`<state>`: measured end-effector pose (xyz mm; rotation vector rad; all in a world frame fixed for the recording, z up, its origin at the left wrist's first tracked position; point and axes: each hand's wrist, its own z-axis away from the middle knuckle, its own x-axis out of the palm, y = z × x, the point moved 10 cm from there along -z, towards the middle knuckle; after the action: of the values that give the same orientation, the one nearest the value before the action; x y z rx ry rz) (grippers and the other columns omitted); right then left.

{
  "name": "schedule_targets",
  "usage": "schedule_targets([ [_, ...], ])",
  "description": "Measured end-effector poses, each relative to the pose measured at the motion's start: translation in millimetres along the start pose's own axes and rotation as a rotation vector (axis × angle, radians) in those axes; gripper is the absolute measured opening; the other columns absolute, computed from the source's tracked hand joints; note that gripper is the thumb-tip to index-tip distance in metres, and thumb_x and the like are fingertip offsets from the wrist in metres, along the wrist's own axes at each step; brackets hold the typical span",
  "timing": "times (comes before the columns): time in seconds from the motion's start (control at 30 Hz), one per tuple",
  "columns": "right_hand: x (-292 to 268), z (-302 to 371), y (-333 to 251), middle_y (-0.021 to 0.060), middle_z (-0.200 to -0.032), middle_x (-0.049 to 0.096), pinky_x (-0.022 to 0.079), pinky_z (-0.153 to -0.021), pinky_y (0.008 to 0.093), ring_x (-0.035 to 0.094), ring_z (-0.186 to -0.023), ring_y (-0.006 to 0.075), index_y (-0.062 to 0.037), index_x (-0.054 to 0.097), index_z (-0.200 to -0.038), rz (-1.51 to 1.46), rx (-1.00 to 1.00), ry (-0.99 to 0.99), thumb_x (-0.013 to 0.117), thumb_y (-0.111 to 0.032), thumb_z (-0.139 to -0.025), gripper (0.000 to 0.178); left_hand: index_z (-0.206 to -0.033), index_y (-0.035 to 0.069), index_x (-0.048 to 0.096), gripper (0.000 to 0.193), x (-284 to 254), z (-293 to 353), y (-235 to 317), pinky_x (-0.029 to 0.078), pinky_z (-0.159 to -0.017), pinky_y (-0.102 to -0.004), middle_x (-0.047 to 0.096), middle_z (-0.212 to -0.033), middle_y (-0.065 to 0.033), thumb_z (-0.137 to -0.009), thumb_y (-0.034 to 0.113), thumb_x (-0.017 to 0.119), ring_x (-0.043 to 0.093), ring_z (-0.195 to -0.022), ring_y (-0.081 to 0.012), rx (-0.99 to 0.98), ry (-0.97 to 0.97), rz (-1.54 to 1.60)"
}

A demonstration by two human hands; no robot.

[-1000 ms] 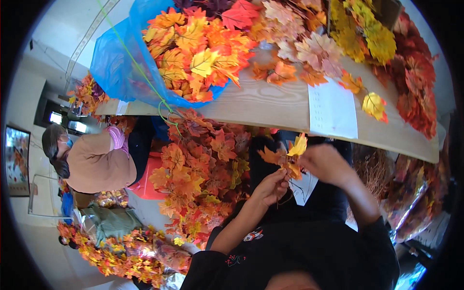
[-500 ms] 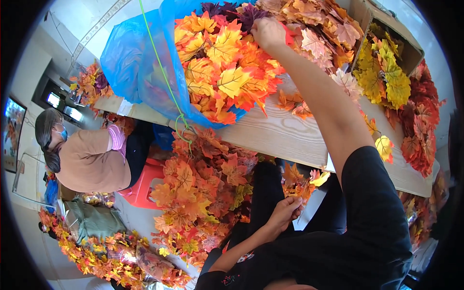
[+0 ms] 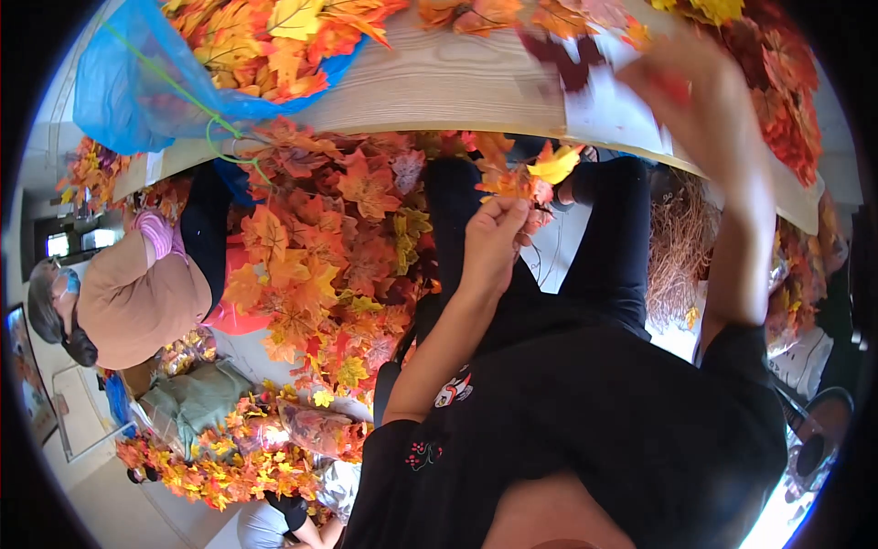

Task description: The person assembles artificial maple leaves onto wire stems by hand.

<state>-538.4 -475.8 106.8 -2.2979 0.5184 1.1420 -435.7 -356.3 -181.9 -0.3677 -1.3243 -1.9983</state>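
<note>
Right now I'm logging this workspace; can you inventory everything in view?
Table: one, pale wood, top.
Bag: one, blue, upper left.
Leaves: many, orange, red, yellow, in bag, below table, upper right.
Sheet: one, white, table's right half.
Blurred foliage: count unclear, maroon, near sheet.
Twigs: many, brown, below table's right.
Stool: one, red, left.
Sack: one, green, lower left.
Brown-topped person: one, left.
Partly hidden person: one, lower edge.
Leaf spray: one, orange and yellow, centre.
Left hand: one, centre, holding the spray.
Right hand: one, blurred, upper right.
</note>
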Motion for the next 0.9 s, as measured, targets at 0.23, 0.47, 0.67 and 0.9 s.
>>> schedule_targets([
  [0.23, 86.4, 160.4, 9.6, 0.0062, -0.068, 0.056, 0.040, -0.066, 0.0359, 0.051, -0.072, 0.0246, -0.0051, 0.064, -0.073, -0.331, 0.187, -0.393, 0.069, -0.011, -0.070, 0.009, -0.091, 0.004, 0.055, 0.012, 43.9, 6.6, -9.1, 0.045, -0.055, -0.0190, 0.062, -0.082, -0.0047, -0.089, 0.015, 0.056, 0.057, -0.067, -0.0084, 0.050, -0.024, -0.190],
  [0.47, 100.2, 167.0, 15.7, 0.0078, -0.071, 0.062, 0.043, -0.069, 0.0343, 0.056, -0.073, 0.0244, -0.0029, 0.065, -0.076, -0.498, 0.312, -0.085, 0.066, -0.005, -0.069, 0.008, -0.090, 0.004, 0.058, 0.013, 46.0, 17.0, -11.5, 0.046, -0.054, -0.0188, 0.060, -0.080, -0.0004, -0.088, 0.017, 0.058, 0.055, -0.067, -0.0048, 0.085, -0.010, -0.271],
  [0.67, 105.9, 168.6, 13.8, 0.0086, -0.073, 0.063, 0.045, -0.071, 0.0347, 0.057, -0.074, 0.0248, -0.0009, 0.065, -0.077, -0.541, 0.331, -0.096, 0.065, -0.003, -0.070, 0.007, -0.091, 0.003, 0.058, 0.013, 43.7, 16.2, -14.6, 0.048, -0.054, -0.0193, 0.060, -0.080, -0.0007, -0.089, 0.016, 0.057, 0.056, -0.067, -0.0054, 0.075, 0.001, -0.268],
  [0.9, 107.8, 166.4, 18.5, 0.0099, -0.074, 0.063, 0.045, -0.073, 0.0347, 0.057, -0.076, 0.0253, 0.0000, 0.065, -0.079, -0.559, 0.367, -0.128, 0.064, -0.003, -0.070, 0.009, -0.090, 0.002, 0.058, 0.010, 47.1, 14.3, -12.5, 0.049, -0.054, -0.0189, 0.060, -0.080, -0.0016, -0.088, 0.012, 0.058, 0.056, -0.066, -0.0060, 0.079, -0.002, -0.306],
])
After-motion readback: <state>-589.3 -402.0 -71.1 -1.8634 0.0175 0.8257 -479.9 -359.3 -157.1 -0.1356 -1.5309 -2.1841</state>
